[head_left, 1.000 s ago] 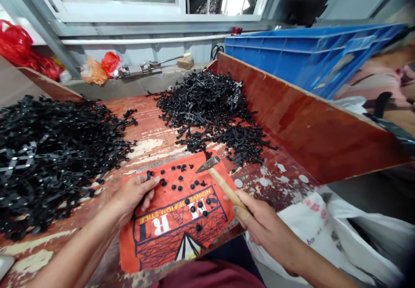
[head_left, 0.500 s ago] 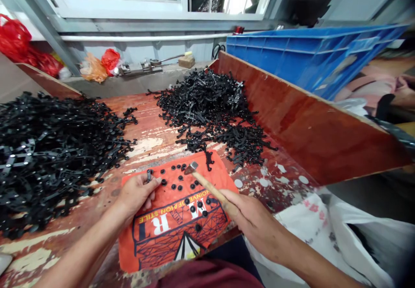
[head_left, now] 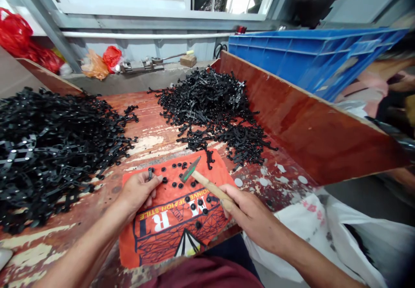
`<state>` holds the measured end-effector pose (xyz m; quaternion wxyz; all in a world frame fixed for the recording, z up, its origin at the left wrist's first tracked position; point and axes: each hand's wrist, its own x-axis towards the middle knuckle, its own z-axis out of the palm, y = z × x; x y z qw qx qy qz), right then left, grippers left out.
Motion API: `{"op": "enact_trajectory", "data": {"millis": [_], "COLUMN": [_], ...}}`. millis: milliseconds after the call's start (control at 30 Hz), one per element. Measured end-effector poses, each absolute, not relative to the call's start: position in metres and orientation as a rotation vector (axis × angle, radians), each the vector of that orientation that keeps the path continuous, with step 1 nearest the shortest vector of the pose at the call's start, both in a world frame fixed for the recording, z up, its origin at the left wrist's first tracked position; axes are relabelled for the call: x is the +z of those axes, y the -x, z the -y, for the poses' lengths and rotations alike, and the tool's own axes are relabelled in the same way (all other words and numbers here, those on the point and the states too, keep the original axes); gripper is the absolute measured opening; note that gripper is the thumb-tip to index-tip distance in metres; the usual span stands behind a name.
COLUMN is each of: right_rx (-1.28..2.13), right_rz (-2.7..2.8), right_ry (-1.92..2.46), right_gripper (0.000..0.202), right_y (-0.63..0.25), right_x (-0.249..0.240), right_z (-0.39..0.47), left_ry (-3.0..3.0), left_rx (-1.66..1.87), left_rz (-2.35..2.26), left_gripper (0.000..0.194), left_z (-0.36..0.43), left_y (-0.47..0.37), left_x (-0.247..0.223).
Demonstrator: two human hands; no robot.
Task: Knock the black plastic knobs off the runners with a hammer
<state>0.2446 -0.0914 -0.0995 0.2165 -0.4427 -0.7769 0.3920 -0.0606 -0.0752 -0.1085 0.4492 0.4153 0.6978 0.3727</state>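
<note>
My right hand (head_left: 244, 210) is wrapped round the wooden handle of a hammer (head_left: 210, 186). The hammer's narrow head, partly green, is above an orange printed cloth (head_left: 168, 247). At the cloth's left side, my left hand (head_left: 139, 189) pinches a small black link piece (head_left: 150, 173), mostly hidden by the fingers. Several small round black parts (head_left: 198, 225) lie scattered over the cloth. A few joined black links (head_left: 209, 158) rest at its far edge.
A large heap of black links (head_left: 48, 150) covers the table's left side, with another heap (head_left: 204, 98) at the back. A red-brown board (head_left: 308, 119) walls off the right side, beside a blue crate (head_left: 279, 57). White sacks (head_left: 311, 236) are at the lower right.
The hammer has turned in my right hand, so its head now shows lengthwise with a green side. My left hand stays in place with the small black link piece.
</note>
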Motion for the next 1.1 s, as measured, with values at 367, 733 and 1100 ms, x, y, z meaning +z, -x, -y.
{"op": "enact_trajectory", "data": {"millis": [367,733,1100], "right_rx": [0.638,0.736,0.790], "right_rz": [2.357,2.211,2.195], "right_ry": [1.055,1.024,1.034], "right_gripper": [0.053,0.053,0.044], "right_y": [-0.191,-0.194,-0.205], "right_x": [-0.108,-0.112,-0.100], "right_z": [0.074,0.064,0.065], "left_ry": [-1.062,-1.010,-0.962], "left_rx": [0.965,0.999,0.964], "left_rz": [-1.737,-1.640,-1.689], "left_gripper": [0.044,0.043,0.043], "left_z": [0.077,0.082,0.084], "left_y": [0.062,0.066,0.059], "left_x": [-0.110,-0.098,-0.103]}}
